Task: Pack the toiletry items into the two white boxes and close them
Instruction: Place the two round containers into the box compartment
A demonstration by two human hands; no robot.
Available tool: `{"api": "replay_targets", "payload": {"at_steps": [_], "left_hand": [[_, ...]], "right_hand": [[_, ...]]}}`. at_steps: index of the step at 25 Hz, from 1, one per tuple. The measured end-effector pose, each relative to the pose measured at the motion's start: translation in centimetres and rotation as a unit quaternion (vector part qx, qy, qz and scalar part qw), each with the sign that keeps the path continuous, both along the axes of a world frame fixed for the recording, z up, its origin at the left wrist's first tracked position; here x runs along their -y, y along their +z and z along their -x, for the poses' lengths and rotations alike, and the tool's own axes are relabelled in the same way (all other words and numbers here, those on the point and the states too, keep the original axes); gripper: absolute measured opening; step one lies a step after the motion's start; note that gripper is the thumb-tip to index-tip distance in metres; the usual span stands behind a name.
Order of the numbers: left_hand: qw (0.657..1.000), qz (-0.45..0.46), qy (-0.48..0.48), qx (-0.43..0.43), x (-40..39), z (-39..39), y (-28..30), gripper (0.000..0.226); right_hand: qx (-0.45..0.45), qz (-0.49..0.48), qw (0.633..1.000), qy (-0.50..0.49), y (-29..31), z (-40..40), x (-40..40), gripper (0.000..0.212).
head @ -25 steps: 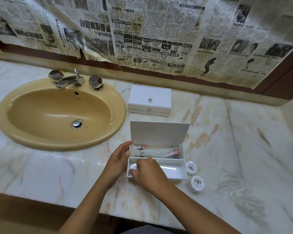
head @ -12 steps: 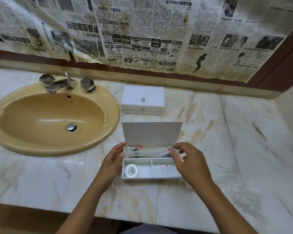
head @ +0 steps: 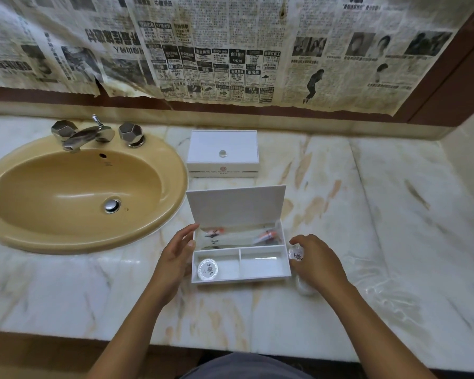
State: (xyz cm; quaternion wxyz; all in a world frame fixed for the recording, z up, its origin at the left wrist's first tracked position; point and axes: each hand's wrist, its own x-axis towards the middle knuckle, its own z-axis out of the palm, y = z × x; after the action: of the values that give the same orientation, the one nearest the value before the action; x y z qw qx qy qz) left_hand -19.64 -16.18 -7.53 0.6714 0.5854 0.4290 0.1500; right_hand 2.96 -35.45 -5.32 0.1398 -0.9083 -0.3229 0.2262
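An open white box (head: 260,277) lies on the marble counter, its lid (head: 236,205) standing up at the back. Its long rear compartment holds clear-wrapped items with orange parts (head: 267,235). One round white packet (head: 207,269) lies in the front left compartment; the front right one is bare. My left hand (head: 175,255) rests against the box's left wall with straight fingers. My right hand (head: 316,262), just right of the box, pinches a second round packet (head: 296,253). Another round packet (head: 304,289) lies partly hidden under that hand. A closed white box (head: 222,154) stands behind.
A tan oval sink (head: 74,192) with a chrome tap (head: 85,134) fills the left of the counter. Old newspaper (head: 230,47) covers the wall behind. The counter's front edge (head: 230,344) runs close to my body.
My right hand left the round packet in the front left compartment, moved right past the box and took hold of a second round packet. The left hand stayed at the box.
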Motion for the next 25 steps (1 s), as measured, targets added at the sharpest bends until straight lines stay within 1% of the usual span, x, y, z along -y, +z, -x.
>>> {"api": "replay_targets", "payload": {"at_steps": [13,16,19,21,22,25], "left_hand": [[1.000,0.011,0.008,0.002,0.2,-0.1,0.5,0.034],[1.000,0.014,0.009,0.003,0.3,-0.1,0.6,0.034],[1.000,0.018,0.010,0.007,0.4,-0.3,0.8,0.032],[1.000,0.015,0.008,0.008,0.5,-0.3,0.6,0.031],[1.000,0.014,0.009,0.009,0.5,-0.3,0.6,0.031],[0.999,0.024,0.012,0.017,0.2,-0.1,0.5,0.032]], "right_hand": [[0.013,-0.014,1.000,-0.017,-0.5,0.0,-0.2,0.042],[0.039,-0.047,0.998,-0.032,1.0,-0.1,-0.5,0.043],[0.045,-0.120,0.990,-0.052,4.0,0.4,-1.4,0.038],[0.047,-0.172,0.983,-0.034,6.0,1.8,-2.6,0.025],[0.043,-0.188,0.981,-0.017,6.6,2.9,-3.3,0.022],[0.004,-0.197,0.978,0.061,6.7,6.9,-5.6,0.026]]}}
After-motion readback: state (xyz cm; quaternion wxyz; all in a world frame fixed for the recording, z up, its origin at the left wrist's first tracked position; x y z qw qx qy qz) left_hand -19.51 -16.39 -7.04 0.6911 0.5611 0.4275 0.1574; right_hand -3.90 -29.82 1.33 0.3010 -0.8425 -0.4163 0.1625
